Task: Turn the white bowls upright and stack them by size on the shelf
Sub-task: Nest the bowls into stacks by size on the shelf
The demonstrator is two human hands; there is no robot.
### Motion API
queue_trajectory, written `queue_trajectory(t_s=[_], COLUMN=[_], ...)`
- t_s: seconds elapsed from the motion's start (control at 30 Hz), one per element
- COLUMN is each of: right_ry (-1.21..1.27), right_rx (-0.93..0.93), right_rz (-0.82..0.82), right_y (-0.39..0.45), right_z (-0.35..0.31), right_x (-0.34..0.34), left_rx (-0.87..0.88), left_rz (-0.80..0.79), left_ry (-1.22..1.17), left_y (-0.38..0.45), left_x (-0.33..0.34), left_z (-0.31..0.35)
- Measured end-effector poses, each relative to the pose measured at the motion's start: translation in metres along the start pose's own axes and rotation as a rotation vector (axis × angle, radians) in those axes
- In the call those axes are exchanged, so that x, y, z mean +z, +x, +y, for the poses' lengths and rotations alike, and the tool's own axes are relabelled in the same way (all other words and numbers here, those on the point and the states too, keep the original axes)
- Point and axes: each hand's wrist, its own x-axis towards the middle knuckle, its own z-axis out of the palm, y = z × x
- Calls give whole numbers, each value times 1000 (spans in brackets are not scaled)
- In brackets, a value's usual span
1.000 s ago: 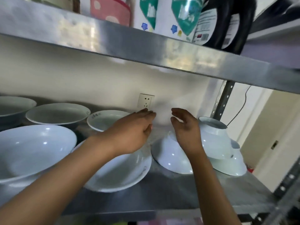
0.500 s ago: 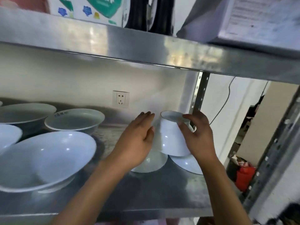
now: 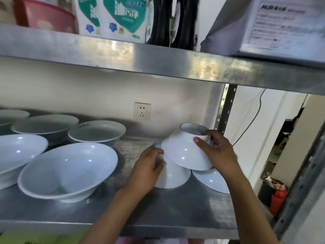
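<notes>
An upside-down small white bowl [image 3: 182, 148] is tilted in the air at the right end of the steel shelf [image 3: 175, 208]. My right hand [image 3: 216, 152] grips it by its foot and side. Below it a second inverted white bowl [image 3: 173, 176] stands on the shelf, and my left hand [image 3: 149, 166] holds its left side, fingers curled round it. A third inverted bowl [image 3: 211, 182] lies behind, partly hidden by my right wrist. Upright white bowls fill the left: a large one [image 3: 66, 169] in front, another [image 3: 17, 150] at the edge, smaller ones [image 3: 96, 132] behind.
The upper steel shelf [image 3: 158, 62] hangs close overhead, loaded with packets and a box. A wall socket [image 3: 142, 111] sits behind the bowls. The shelf's perforated upright post [image 3: 225, 110] stands right of the held bowl. A red container [image 3: 277, 198] is on the floor beyond.
My right hand has lifted and tilted the small inverted bowl off the stack. My left hand moved in from beside it and now holds the inverted bowl underneath.
</notes>
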Motion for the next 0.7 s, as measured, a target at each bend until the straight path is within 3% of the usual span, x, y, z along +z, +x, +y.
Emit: queue_trajectory(t_s=[0.33,0.7], right_ry=[-38,25], right_rx=[15,-82], right_rz=[-21,127], right_y=[3,-22], right_z=[-2,-16], right_x=[-2,9], left_rx=[27,-104], left_rz=[31,68], left_ry=[31,-36], left_y=[-9,-3], left_x=[8,5], left_z=[-4,2])
